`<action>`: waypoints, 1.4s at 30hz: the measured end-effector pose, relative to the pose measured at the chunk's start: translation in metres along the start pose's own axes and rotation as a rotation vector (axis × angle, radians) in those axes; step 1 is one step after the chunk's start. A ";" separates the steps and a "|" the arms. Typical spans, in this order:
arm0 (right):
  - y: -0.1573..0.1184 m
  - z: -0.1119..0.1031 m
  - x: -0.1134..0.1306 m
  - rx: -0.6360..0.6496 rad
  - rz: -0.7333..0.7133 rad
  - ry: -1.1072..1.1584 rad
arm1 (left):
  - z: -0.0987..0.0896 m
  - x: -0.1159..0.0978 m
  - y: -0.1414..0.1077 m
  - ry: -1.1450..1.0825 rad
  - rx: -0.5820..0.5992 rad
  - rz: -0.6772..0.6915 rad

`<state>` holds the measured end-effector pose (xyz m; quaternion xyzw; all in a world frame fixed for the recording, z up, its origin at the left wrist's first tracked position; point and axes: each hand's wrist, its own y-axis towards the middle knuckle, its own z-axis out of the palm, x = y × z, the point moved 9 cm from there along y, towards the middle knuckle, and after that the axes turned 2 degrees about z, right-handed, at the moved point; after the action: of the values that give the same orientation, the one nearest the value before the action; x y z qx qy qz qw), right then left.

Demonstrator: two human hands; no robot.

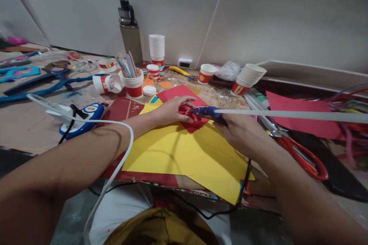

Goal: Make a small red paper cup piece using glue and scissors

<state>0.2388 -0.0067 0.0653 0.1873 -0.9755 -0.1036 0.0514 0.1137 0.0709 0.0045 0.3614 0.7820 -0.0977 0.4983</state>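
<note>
Beyond the surface's front edge point(155, 178), right hand point(234, 128) clasps glue gun point(205, 111) — half-open left hand point(174, 109) seemingly steadying red paper point(176, 92)

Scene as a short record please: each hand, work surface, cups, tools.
Left hand: over red sheet, near the front end of the glue gun; grip unclear
Right hand: holding glue gun, white glue stick sticking out
Work surface: red sheet overlapping yellow sheet
Cups: upright stack, leaning stack
Tools: yellow-handled pliers, red-handled scissors
</note>
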 end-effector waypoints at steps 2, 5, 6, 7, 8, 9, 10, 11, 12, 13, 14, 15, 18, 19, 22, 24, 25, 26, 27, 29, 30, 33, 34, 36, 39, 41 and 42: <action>-0.001 -0.001 -0.002 0.017 0.035 -0.036 | 0.000 0.001 0.000 -0.007 0.002 -0.001; -0.003 -0.004 -0.005 0.034 0.093 -0.100 | 0.000 0.001 0.000 -0.008 0.002 0.000; -0.003 -0.005 -0.005 0.037 0.100 -0.113 | 0.000 0.002 0.000 -0.008 0.004 0.000; -0.003 -0.006 -0.004 0.039 0.098 -0.121 | 0.000 0.002 0.000 -0.009 0.004 0.000; -0.004 -0.007 -0.003 0.040 0.090 -0.121 | 0.000 0.002 0.000 -0.008 0.005 0.001; -0.003 -0.007 -0.003 0.038 0.084 -0.115 | 0.000 0.002 0.000 -0.004 0.005 0.002; -0.003 -0.007 -0.003 0.032 0.081 -0.105 | 0.000 0.001 0.000 0.000 0.003 0.004; -0.003 -0.007 -0.002 0.025 0.076 -0.090 | 0.000 0.000 0.000 0.004 0.002 0.008; -0.002 -0.006 -0.001 0.019 0.064 -0.071 | 0.000 0.000 0.000 0.007 -0.001 0.012; -0.002 -0.005 0.000 0.012 0.047 -0.048 | 0.000 -0.001 0.000 0.007 -0.002 0.016; -0.001 -0.003 0.002 0.005 0.029 -0.028 | 0.000 -0.002 0.000 0.005 -0.003 0.019; 0.000 -0.002 0.004 -0.001 0.013 -0.012 | 0.000 -0.002 0.000 0.001 -0.003 0.022; 0.001 0.000 0.005 -0.011 -0.003 0.011 | 0.000 -0.002 0.000 -0.014 -0.003 0.024; 0.001 0.000 0.005 -0.012 0.002 0.007 | 0.000 -0.002 0.000 -0.018 -0.002 0.024; -0.001 -0.003 0.002 -0.002 0.045 -0.045 | 0.000 -0.001 0.000 -0.021 0.003 0.016; -0.002 -0.005 -0.001 0.021 0.082 -0.092 | 0.001 -0.001 0.000 -0.029 0.005 0.007; -0.003 -0.006 -0.002 0.033 0.095 -0.107 | 0.001 -0.001 0.000 -0.034 0.006 0.001; -0.003 -0.007 -0.004 0.041 0.101 -0.115 | 0.001 0.000 0.000 -0.037 0.006 -0.005; -0.004 -0.008 -0.004 0.045 0.103 -0.114 | 0.001 0.000 0.000 -0.037 0.007 -0.009; -0.004 -0.007 -0.006 0.052 0.104 -0.094 | 0.001 0.000 0.000 -0.028 0.012 -0.012; -0.004 -0.006 -0.008 0.056 0.109 -0.083 | 0.001 -0.001 0.000 -0.021 0.013 -0.009; -0.005 -0.003 -0.012 0.074 0.125 -0.046 | 0.000 -0.002 -0.001 -0.016 0.013 -0.002; -0.005 -0.002 -0.013 0.072 0.129 -0.031 | 0.000 -0.003 -0.001 -0.018 0.013 -0.003; -0.004 -0.003 -0.014 0.063 0.127 0.006 | 0.000 -0.004 -0.002 -0.018 0.015 -0.010; -0.004 -0.004 -0.015 0.050 0.125 0.062 | -0.001 -0.006 -0.003 -0.010 0.001 -0.022; -0.004 -0.005 -0.015 0.049 0.119 0.095 | -0.001 -0.007 -0.003 -0.028 -0.001 -0.028; -0.004 -0.005 -0.015 0.048 0.117 0.109 | -0.001 -0.008 -0.003 -0.042 0.001 -0.026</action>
<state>0.2553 -0.0057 0.0684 0.1367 -0.9827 -0.0669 0.1058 0.1130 0.0653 0.0108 0.3492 0.7761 -0.1121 0.5130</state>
